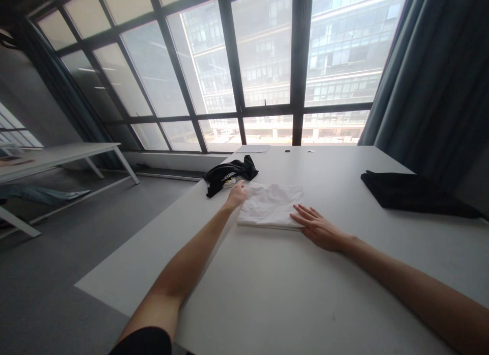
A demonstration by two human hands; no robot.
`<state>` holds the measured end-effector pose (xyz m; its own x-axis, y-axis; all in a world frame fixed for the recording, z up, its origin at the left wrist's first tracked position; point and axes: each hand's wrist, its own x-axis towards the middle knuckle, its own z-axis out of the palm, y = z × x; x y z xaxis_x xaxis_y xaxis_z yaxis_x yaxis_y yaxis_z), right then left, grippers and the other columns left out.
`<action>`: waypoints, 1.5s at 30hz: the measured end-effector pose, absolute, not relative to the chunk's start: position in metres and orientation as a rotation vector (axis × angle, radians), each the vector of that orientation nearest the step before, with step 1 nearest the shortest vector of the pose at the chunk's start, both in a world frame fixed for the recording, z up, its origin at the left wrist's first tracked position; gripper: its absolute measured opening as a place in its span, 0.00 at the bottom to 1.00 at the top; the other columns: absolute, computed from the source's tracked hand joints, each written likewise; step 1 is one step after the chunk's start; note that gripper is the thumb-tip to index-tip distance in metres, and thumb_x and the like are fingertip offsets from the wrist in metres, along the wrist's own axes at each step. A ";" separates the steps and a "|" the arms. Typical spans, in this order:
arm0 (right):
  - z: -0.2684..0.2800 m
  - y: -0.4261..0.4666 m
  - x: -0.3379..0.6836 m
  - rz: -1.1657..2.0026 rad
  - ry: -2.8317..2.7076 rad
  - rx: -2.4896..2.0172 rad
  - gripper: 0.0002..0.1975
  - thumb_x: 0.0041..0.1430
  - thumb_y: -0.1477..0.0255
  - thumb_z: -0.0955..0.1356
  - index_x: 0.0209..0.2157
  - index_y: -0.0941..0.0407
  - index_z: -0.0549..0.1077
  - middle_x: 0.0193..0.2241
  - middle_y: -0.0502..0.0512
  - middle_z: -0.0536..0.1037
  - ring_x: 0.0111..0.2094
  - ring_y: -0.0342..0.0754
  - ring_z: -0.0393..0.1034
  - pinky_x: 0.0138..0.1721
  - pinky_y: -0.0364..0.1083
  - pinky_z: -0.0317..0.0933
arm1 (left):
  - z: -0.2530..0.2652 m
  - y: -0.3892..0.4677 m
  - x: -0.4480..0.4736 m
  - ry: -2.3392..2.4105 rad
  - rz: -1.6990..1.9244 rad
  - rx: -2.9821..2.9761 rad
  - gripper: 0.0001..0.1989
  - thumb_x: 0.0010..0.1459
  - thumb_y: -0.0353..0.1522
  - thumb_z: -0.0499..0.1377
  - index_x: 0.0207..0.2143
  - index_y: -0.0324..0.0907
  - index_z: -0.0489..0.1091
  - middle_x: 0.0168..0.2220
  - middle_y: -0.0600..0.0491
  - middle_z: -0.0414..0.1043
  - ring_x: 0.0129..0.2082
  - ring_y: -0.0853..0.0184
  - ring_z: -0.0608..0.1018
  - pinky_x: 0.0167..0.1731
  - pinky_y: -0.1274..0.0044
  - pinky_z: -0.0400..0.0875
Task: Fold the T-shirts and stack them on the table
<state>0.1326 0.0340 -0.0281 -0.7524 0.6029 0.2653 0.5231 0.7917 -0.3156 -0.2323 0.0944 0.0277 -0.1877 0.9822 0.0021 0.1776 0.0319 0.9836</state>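
Note:
A white folded cloth [269,205], probably a garment, lies flat on the white table [267,283], with light wrinkles over its top. At its left edge is my left hand [237,195], fingers curled in and seemingly closed on the fabric; part of the grip is hidden. My right hand [321,228] rests with fingers stretched out and apart, their tips on the cloth's right edge near its front corner. Just beyond my left hand sits a crumpled black garment [231,170] with white lettering and a pale print.
Toward the right of the table lies a folded black cloth [416,194]. A white sheet [254,148] is at the far edge, near two small round items. Another white table [76,154] stands at left. Windows and a dark curtain [428,90] border the far side.

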 end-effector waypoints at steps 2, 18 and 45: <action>-0.025 0.034 0.132 0.322 -2.654 -0.824 0.30 0.71 0.68 0.61 0.72 0.43 0.55 0.74 0.50 0.45 0.74 0.54 0.36 0.72 0.63 0.34 | 0.026 0.092 -0.215 1.499 1.257 1.489 0.25 0.59 0.25 0.62 0.58 0.42 0.71 0.63 0.43 0.68 0.67 0.54 0.65 0.64 0.68 0.62; 0.000 0.110 0.106 0.313 -2.281 -1.269 0.30 0.73 0.63 0.54 0.71 0.59 0.59 0.71 0.62 0.56 0.73 0.55 0.46 0.71 0.59 0.44 | -0.016 0.081 -0.165 1.646 0.471 2.440 0.26 0.71 0.44 0.50 0.67 0.46 0.63 0.73 0.41 0.50 0.73 0.45 0.50 0.69 0.52 0.36; -0.019 0.147 0.053 0.432 -2.231 -1.674 0.41 0.71 0.49 0.54 0.72 0.66 0.50 0.74 0.72 0.41 0.74 0.62 0.32 0.69 0.67 0.30 | -0.019 0.155 -0.161 1.845 0.343 2.438 0.29 0.72 0.45 0.47 0.71 0.48 0.58 0.73 0.44 0.52 0.73 0.49 0.51 0.68 0.53 0.36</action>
